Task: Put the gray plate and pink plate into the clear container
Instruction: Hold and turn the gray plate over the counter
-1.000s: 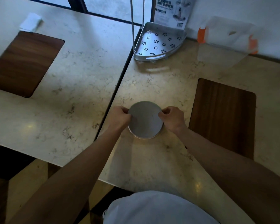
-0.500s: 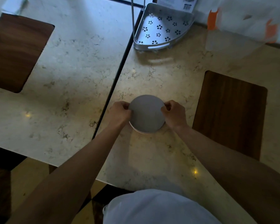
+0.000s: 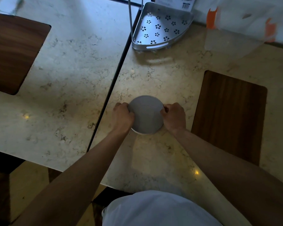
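Note:
The gray plate (image 3: 146, 114) lies on top of a second plate whose pale rim (image 3: 143, 133) shows only as a thin edge at its near side; its colour is hard to tell in the dim light. My left hand (image 3: 122, 116) grips the stack's left edge and my right hand (image 3: 174, 116) grips its right edge. The near side of the gray plate looks slightly tilted up. The clear container (image 3: 238, 30), with orange clips, stands at the far right against the wall, well away from both hands.
A perforated metal corner shelf (image 3: 160, 28) with upright rods stands at the back centre. Dark wood insets sit in the marble top at right (image 3: 229, 116) and far left (image 3: 13, 54). A dark seam (image 3: 111, 90) divides the two tabletops just left of the plates.
Both hands have stayed on the plate edges, with the fingers curled tighter under the rim. The camera has tilted, so the scene has shifted in view.

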